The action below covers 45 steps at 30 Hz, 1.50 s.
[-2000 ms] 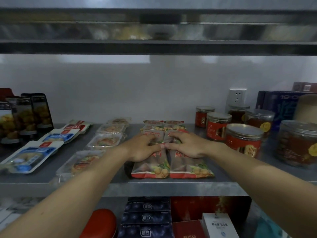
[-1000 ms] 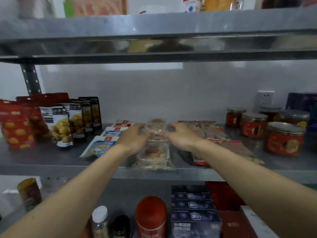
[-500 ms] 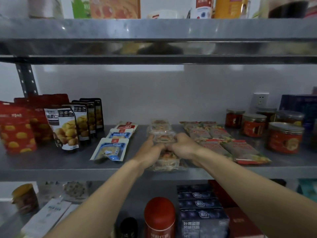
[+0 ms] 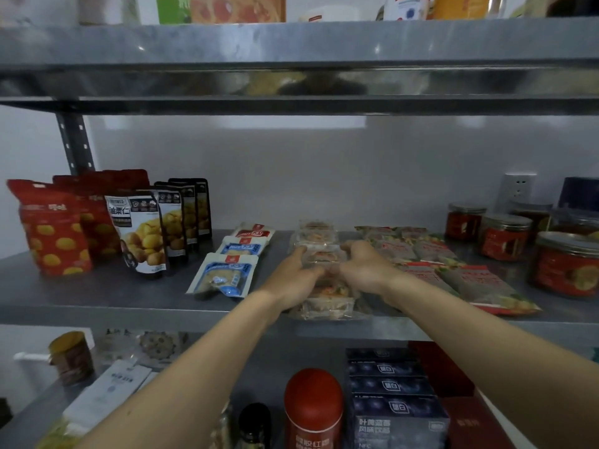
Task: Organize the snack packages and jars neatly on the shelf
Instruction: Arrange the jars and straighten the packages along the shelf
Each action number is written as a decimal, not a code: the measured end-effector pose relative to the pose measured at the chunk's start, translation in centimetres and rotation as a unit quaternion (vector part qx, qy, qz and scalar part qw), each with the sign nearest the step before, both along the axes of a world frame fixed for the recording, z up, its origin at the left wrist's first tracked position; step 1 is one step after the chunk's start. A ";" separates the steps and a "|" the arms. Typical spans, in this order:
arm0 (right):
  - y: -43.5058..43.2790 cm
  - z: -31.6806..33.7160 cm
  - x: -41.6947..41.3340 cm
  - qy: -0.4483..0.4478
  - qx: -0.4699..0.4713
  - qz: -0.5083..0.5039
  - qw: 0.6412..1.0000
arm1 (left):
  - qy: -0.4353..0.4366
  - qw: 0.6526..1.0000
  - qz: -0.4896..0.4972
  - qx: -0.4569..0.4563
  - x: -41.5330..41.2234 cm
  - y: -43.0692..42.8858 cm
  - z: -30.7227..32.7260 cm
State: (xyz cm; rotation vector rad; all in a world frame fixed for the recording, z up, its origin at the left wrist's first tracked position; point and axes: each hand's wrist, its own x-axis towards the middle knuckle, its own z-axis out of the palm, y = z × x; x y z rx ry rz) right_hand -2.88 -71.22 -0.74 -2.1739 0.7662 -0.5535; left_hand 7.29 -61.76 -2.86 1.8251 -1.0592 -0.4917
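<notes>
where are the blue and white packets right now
In the head view the blue and white packets lie in a row on the middle shelf, left of centre, between the standing chestnut pouches and the clear packs.

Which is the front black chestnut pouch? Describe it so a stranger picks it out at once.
Find the grey metal middle shelf and go to its left end, where pouches stand upright. Right of the red pouches with yellow dots stands a row of black pouches showing yellow chestnuts. The front black pouch is nearest the shelf edge and alone shows its whole face.
</notes>
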 end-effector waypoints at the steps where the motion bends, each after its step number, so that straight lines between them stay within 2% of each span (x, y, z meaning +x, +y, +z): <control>1: 0.1 0.3 0.2 0.007 -0.021 -0.004 1.000 | -0.012 1.000 0.001 -0.002 0.1 0.2 0.4; 5: 1.6 1.6 1.8 0.020 -0.154 -0.030 0.987 | -0.086 0.995 0.039 -0.028 1.5 1.9 1.8; 7: 3.0 1.9 3.0 0.002 -0.181 -0.033 0.983 | -0.122 0.989 0.067 -0.039 3.1 3.0 2.1; 10: 5.9 1.8 5.3 -0.006 -0.156 -0.035 0.987 | -0.142 0.984 0.096 -0.051 5.9 5.4 2.0; 16: 10.5 -0.1 9.8 -0.067 -0.015 -0.054 0.996 | -0.125 0.986 0.094 -0.052 11.3 9.6 0.0; 21: 11.3 -2.1 12.0 -0.112 0.051 -0.105 0.987 | -0.039 0.997 0.046 -0.039 13.1 10.2 -1.0; 32: 10.3 -3.5 13.5 -0.102 0.023 -0.083 0.991 | 0.032 0.996 0.009 -0.079 14.1 9.1 -2.0; 45: 10.5 -3.6 13.7 -0.089 -0.008 -0.087 0.992 | 0.025 0.995 0.007 -0.095 14.2 9.4 -2.2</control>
